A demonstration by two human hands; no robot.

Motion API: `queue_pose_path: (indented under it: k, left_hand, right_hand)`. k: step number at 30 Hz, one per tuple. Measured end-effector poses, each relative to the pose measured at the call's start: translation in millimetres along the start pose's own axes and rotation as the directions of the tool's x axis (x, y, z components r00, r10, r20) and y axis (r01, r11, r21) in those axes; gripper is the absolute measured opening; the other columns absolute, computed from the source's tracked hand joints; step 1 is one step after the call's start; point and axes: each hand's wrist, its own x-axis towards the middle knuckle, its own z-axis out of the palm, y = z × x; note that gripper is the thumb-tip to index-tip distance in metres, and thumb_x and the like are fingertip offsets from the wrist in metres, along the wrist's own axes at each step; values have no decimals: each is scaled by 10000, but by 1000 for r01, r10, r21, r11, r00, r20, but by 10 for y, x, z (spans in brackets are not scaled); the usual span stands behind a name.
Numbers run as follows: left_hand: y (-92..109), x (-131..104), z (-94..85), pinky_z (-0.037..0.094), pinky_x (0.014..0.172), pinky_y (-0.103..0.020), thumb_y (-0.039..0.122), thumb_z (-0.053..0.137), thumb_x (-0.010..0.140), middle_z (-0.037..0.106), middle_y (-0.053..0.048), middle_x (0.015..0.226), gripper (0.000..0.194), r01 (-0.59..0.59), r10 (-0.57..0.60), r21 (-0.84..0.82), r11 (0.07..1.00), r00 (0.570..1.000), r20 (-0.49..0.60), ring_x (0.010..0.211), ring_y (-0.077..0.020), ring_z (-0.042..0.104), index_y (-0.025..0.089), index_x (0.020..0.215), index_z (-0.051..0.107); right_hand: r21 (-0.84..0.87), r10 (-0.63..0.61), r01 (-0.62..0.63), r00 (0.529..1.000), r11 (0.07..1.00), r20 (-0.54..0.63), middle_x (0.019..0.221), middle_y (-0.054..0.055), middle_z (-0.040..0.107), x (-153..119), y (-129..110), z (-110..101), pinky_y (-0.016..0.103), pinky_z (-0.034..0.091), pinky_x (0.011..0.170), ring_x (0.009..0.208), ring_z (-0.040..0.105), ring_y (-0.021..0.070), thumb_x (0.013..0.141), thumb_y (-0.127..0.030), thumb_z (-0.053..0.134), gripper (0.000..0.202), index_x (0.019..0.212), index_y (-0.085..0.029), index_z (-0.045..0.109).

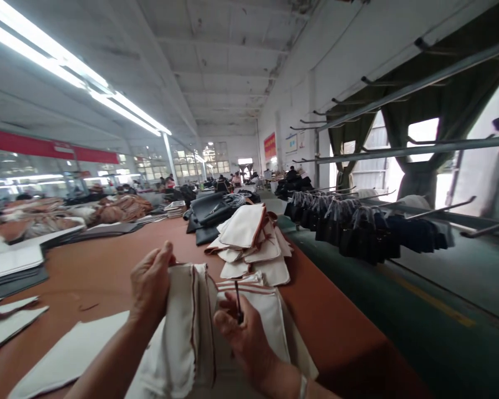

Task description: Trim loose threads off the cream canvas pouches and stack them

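My left hand (150, 282) pinches the top edge of a cream fabric piece (181, 327) with brown trim, which hangs upright in folds. Close to its right side is my right hand (243, 330), fingers curled around a thin dark tool (238, 302) that points upward. Under and beyond my right hand lie more cream pieces (270, 310) with brown-striped edges. Just behind them stands a loose stack of cream pieces (243, 227) with brown borders.
The brown table (112, 260) carries black bags (210, 213), a flat cream piece (77, 349) and white and dark sheets (14, 263) at left. Brown and cream bundles (120, 208) lie farther back. Dark bags (353, 233) hang from a metal rack on the right.
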Motion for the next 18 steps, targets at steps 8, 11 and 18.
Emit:
queue_pose_path:
  k: [8, 11, 18]
  left_hand:
    - [-27, -204, 80, 285, 468, -230, 562, 599, 825, 373, 80, 471, 499, -80, 98, -130, 988, 985, 143, 454, -96, 338, 205, 513, 447]
    - [-17, -295, 104, 320, 484, -220, 508, 647, 857, 404, 88, 478, 494, -108, 130, -124, 986, 975, 182, 446, -83, 372, 187, 522, 477]
    - [289, 182, -369, 514, 574, -255, 412, 582, 967, 617, 30, 723, 310, -144, 118, -173, 974, 981, -153, 585, -109, 583, 132, 843, 635]
  right_hand:
    - [-237, 11, 18, 993, 971, 120, 962, 79, 708, 82, -230, 41, 307, 523, 723, 802, 659, 220, 820, -288, 651, 474, 1269, -151, 583]
    - [-338, -33, 73, 992, 938, 121, 984, 91, 725, 111, -112, 33, 332, 520, 739, 804, 677, 244, 840, -326, 587, 465, 1280, -174, 574]
    - [-667, 95, -194, 978, 719, -183, 733, 142, 702, 222, 848, -578, 456, 500, 666, 724, 687, 366, 712, -339, 497, 195, 776, -276, 670]
